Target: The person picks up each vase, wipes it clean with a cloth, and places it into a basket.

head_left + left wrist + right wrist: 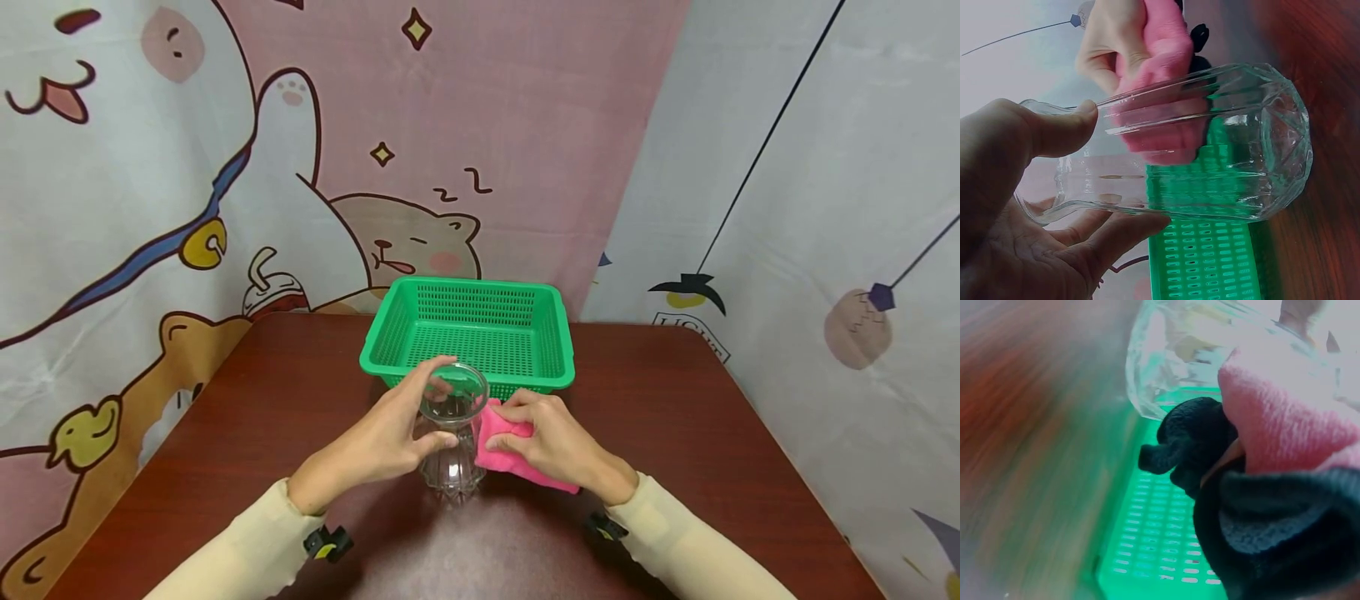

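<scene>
A clear glass vase (454, 471) with a flared rim and a faceted lower part stands out in front of me. My left hand (386, 442) grips it round the neck, thumb on the near side and fingers on the far side. In the left wrist view the thumb and fingers flank the narrow part of the vase (1241, 181). My right hand (551, 435) pinches a bunched pink cloth (491, 433) at the vase's right side. Through the glass, the cloth (1166, 125) shows up along the vase's side. Part of the cloth hangs below the right hand.
A green perforated plastic basket (564, 333) stands just behind the vase on the dark red-brown table (675, 400). Cartoon-printed curtains (525, 125) hang behind and beside the table. Dark straps (1197, 437) fill part of the right wrist view.
</scene>
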{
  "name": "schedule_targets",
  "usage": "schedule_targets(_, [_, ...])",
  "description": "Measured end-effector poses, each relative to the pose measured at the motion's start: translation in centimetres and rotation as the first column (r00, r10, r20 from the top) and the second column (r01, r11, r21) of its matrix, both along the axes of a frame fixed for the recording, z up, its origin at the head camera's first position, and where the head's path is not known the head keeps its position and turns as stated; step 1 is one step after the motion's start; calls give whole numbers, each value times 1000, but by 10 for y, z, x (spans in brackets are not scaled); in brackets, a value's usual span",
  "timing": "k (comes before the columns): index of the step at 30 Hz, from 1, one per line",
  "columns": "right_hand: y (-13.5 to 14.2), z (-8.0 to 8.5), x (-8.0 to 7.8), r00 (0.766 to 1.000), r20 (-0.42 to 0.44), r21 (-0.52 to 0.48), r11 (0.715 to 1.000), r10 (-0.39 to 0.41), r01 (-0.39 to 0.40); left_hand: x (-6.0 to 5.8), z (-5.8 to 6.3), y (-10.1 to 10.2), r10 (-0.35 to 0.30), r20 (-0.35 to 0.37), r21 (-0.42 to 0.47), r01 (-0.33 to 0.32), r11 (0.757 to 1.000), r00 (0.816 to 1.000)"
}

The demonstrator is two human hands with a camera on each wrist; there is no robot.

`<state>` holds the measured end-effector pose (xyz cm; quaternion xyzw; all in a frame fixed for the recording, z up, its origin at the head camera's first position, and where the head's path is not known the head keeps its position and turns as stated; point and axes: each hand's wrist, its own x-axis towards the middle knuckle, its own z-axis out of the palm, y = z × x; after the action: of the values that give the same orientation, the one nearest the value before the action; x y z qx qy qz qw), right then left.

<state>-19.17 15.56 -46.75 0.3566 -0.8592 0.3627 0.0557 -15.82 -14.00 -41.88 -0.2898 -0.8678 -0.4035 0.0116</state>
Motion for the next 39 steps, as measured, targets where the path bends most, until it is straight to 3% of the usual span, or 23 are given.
schedule_targets(9, [-5,10,2,999,17,-78,996,-38,39,0,-1,0,2,-4,2,-2,1000,1000])
schedule_targets(24, [-7,20,0,999,37,-158,987,-29,35,0,0,0,-1,-1,2,1,1000,1000])
schedule_targets(39, [1,30,-1,995,97,-294,955,-14,42,0,1,-1,8,15,-3,-8,1000,1000])
